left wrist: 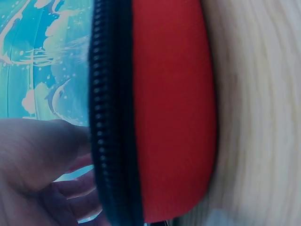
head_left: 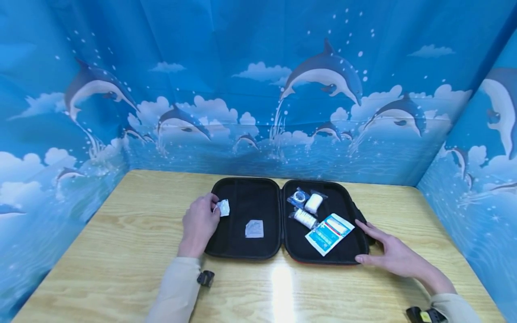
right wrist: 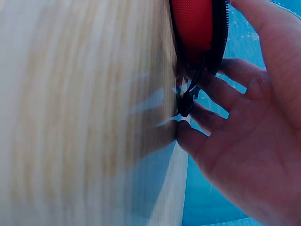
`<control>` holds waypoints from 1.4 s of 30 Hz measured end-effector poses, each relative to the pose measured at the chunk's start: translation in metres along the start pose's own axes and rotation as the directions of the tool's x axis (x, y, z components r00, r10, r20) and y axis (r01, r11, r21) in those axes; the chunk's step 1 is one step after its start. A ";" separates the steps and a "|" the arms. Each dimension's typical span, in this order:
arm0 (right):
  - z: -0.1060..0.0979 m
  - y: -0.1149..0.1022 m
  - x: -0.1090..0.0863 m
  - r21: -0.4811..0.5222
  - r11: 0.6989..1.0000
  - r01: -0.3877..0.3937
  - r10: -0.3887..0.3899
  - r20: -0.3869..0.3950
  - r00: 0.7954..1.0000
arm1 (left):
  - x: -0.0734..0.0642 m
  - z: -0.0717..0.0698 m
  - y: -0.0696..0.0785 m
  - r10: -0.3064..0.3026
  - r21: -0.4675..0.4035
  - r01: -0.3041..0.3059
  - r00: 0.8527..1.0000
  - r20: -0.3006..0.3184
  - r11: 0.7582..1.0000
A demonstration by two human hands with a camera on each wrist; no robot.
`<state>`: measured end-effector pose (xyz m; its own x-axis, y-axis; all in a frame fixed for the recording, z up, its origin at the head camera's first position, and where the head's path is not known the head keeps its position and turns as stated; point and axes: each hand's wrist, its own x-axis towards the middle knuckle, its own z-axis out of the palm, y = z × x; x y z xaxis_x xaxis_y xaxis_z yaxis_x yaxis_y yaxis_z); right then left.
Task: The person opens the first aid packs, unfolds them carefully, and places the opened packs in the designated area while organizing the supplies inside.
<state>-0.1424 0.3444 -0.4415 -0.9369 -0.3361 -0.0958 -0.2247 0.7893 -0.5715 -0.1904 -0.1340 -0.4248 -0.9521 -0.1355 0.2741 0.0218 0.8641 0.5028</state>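
A zippered case (head_left: pixel 242 257) lies unfolded on the table, black inside; its red outer shell (left wrist: pixel 174 113) fills much of the left wrist view. At the left half's outer edge, my left hand (head_left: pixel 200 222) pinches a small white packet (head_left: pixel 224 207). A similar packet (head_left: pixel 254 229) lies on that half's lining. My right hand (head_left: pixel 393 253) rests at the right half's outer edge, thumb at the near corner, fingers spread loosely along the side. Beside those fingers hangs a black zipper pull (right wrist: pixel 186 102). The packet is hidden in the left wrist view.
In the case's right half lie a blue-and-white pouch (head_left: pixel 330 234), a wrapped white roll (head_left: pixel 313 203), a wrapped bandage roll (head_left: pixel 305 218) and a bagged ring-shaped roll (head_left: pixel 299 196). Behind the wooden table (head_left: pixel 133 224) hangs a blue dolphin curtain (head_left: pixel 242 67).
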 end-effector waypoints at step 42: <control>0.001 0.002 -0.001 0.007 1.000 0.014 -0.014 -0.020 1.000 | 0.011 0.025 0.019 -0.094 -0.261 0.182 0.943 0.318 0.948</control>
<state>-0.1417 0.3458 -0.4431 -0.9390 -0.3366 -0.0711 -0.2360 0.7807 -0.5786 -0.2081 -0.1070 -0.4323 -0.9973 -0.0548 -0.0494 -0.0735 0.6679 0.7406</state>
